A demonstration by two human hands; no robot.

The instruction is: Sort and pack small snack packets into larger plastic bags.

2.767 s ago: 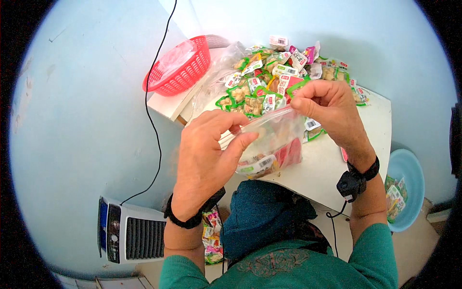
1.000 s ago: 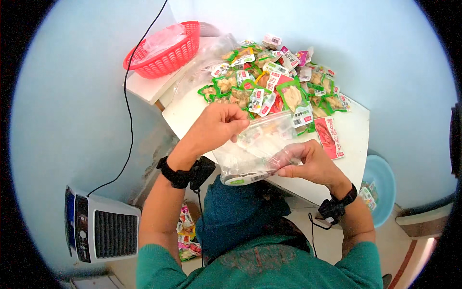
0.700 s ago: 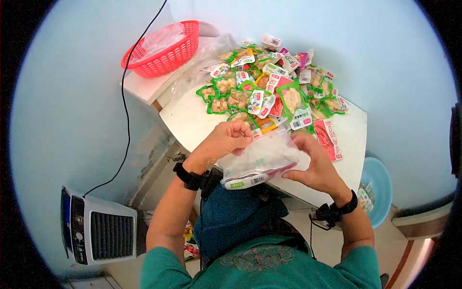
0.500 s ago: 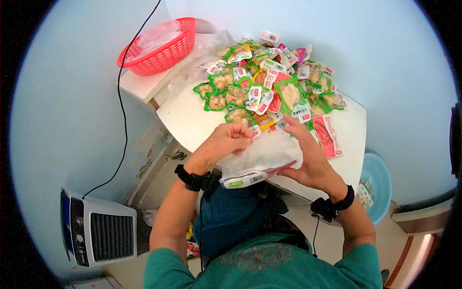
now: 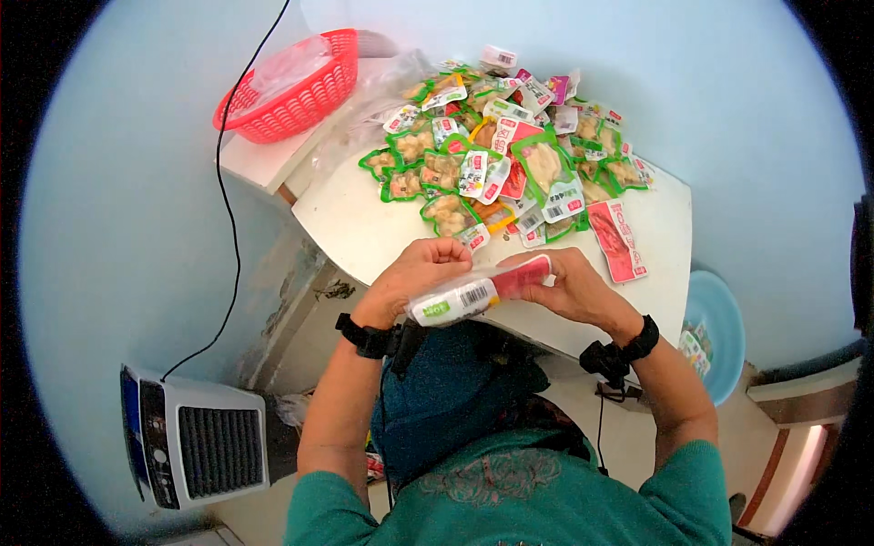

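Note:
A clear plastic bag [image 5: 492,279] with white, green and red snack packets inside is held between my hands at the table's near edge. My left hand [image 5: 414,280] is closed, its fingers pinching the bag's left end. My right hand [image 5: 583,289] grips the right end, with the thumb near a red packet. Just beyond my hands lies a heap of vacuum-sealed snack packets [image 5: 446,217], many green-edged with pale contents. One red-and-white packet [image 5: 617,241] lies apart, beyond my right hand.
The white table [image 5: 350,214] stands against blue walls. At back left, a red plastic basket [image 5: 305,102] holds clear bags. A blue basin [image 5: 724,337] with packets is on the floor at right. A grey-and-black appliance [image 5: 214,446] stands lower left, a black cable [image 5: 225,196] above it.
The bag has been tilted and drawn flatter, so the packets inside now face up. My right hand has come down and closed round its right end.

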